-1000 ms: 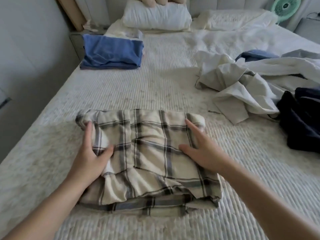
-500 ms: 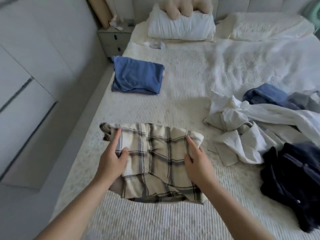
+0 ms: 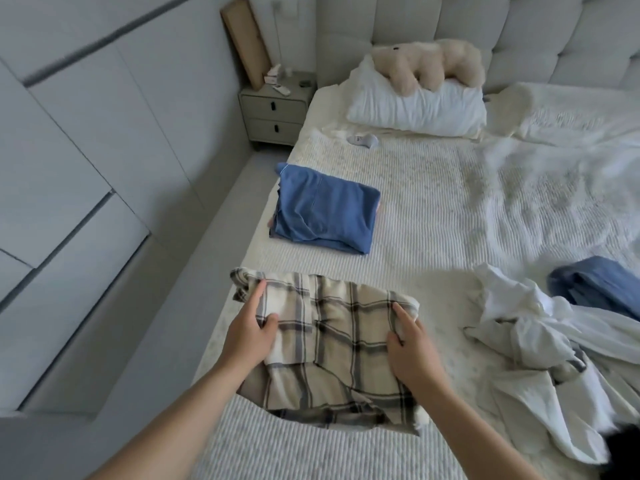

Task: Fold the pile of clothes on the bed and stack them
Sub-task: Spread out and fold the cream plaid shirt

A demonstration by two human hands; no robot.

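Now, head view: your left hand (image 3: 247,336) and right hand (image 3: 410,346) are pinching the folded plaid (image 3: 332,341), lifting it above the bed (image 3: 433,209). Its loose lower layers are sagging and could unfold before reaching the blue stack (image 3: 327,213).

No readable text, labels, brands, numbers or signs anywhere in view. Small items on nightstand (image 3: 273,105) too blurred and small to make out any print. Folded plaid garment (image 3: 332,344), blue folded stack (image 3: 325,213) and loose clothes pile (image 3: 540,344) show no visible tags or logos.
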